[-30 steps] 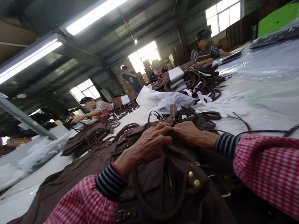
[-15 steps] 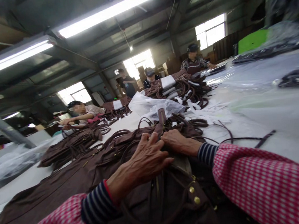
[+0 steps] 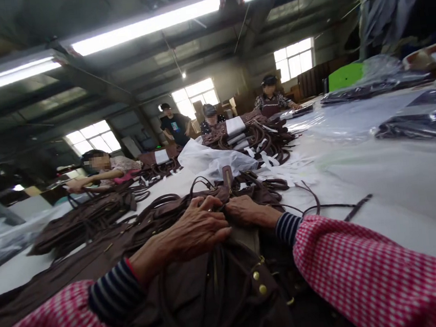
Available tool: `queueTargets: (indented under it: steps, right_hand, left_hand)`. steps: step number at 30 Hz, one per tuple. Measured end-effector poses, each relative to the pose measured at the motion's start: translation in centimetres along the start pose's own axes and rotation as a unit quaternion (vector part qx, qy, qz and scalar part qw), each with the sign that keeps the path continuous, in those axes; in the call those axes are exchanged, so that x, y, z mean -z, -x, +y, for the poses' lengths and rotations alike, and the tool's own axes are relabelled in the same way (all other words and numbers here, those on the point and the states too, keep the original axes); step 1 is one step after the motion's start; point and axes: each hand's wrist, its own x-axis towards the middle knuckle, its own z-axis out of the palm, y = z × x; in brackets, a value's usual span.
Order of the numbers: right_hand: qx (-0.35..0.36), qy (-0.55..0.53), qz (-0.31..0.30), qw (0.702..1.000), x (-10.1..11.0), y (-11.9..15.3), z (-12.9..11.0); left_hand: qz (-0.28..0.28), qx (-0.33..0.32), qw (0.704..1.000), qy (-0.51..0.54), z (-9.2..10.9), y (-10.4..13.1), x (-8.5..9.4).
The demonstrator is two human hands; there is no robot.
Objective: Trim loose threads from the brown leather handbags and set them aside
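Note:
A dark brown handbag (image 3: 184,295) lies in front of me, with round handles and gold-coloured rivets. Its pale lining (image 3: 248,237) shows below my hands. My left hand (image 3: 193,227) is bent over the bag's upper edge, its fingers curled around the material and the thumb side toward me. Close beside it, my right hand (image 3: 251,211) is closed in a fist on the same edge. The fingertips of both hands are hidden. Just beyond them, a brown strap tab (image 3: 227,178) sticks up.
More brown bags (image 3: 88,217) lie at the left, and a stack of bags (image 3: 254,134) stands further back beside clear plastic (image 3: 213,156). Thin straps (image 3: 330,205) lie on the white table (image 3: 405,181). Plastic-wrapped dark items (image 3: 422,123) are at the right. Several people are across the table.
The view has shifted, so everything sits further left in the picture. Both hands stay at the bag's edge with little visible movement. The standing person at the back now shows more clearly.

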Motion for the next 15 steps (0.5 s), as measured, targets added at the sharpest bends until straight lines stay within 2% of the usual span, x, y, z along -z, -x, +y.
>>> queueTargets:
  steps: [3,8,10,12,15]
  right_hand:
    - [-0.007,-0.022,-0.009,1.000,-0.4,-0.4,0.4]
    - [-0.003,-0.062,-0.017,0.998,-0.8,-0.9,1.1]
    - [-0.006,-0.075,-0.009,0.997,-0.9,-0.9,1.3]
    - [-0.012,-0.082,0.002,0.997,-0.9,-0.9,1.3]
    - [-0.021,-0.083,0.016,0.996,-0.9,-0.8,1.3]
  left_hand:
    - [-0.030,-0.003,1.000,0.003,-0.5,0.3,0.2]
    - [-0.111,0.032,0.990,0.079,-1.1,0.7,0.9]
    - [-0.135,0.041,0.987,0.074,-1.2,0.6,0.9]
    - [-0.125,0.056,0.990,0.035,-1.0,0.5,0.4]
    - [-0.076,0.074,0.994,-0.040,-0.6,0.5,-0.8]
